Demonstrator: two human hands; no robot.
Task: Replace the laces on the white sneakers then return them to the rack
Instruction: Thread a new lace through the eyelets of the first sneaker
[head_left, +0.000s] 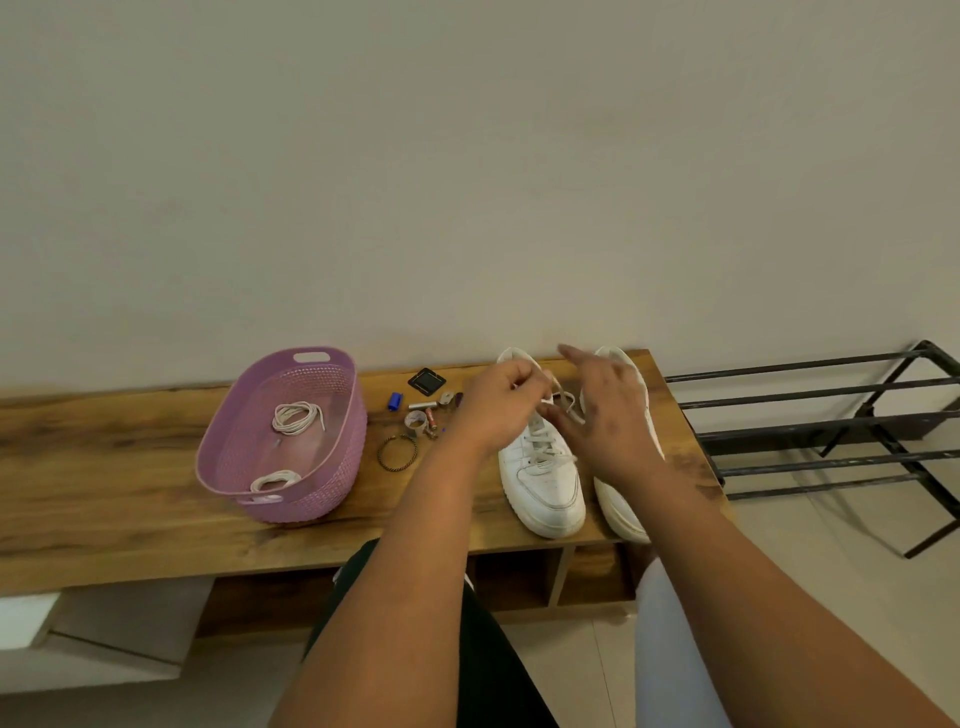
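Bare forearms without sleeves, left hand (498, 410), right hand (610, 415), black garment (488, 660) at lap

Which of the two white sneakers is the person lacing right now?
The left sneaker: the left hand pinches its lace above the tongue. The right sneaker sits mostly hidden behind the right hand.
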